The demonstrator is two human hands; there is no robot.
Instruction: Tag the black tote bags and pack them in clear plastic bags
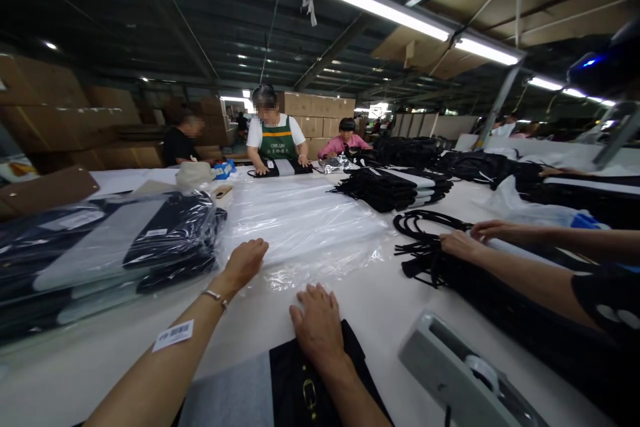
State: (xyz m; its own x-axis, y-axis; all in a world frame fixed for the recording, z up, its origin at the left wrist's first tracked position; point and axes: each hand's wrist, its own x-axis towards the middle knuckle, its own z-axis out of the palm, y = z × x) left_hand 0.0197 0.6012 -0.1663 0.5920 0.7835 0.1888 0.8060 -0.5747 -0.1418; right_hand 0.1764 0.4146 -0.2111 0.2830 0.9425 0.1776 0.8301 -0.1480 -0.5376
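Observation:
My left hand (246, 263) is at the near left edge of a stack of clear plastic bags (300, 220), its fingers curled; whether they pinch the film is too small to tell. A barcode label (173, 335) sticks to my left forearm. My right hand (318, 321) lies with spread fingers over the far end of a black folded item (293, 373) with a grey band and a yellow print. That item lies flat at the near edge of the table.
Bagged black-and-grey items (125, 247) are piled at left. A grey tape dispenser (460, 373) stands at near right. Another person's hands (463, 243) hold black cords (430, 220). Folded black items (395, 187) lie farther back, where a person in a green apron (277, 140) works.

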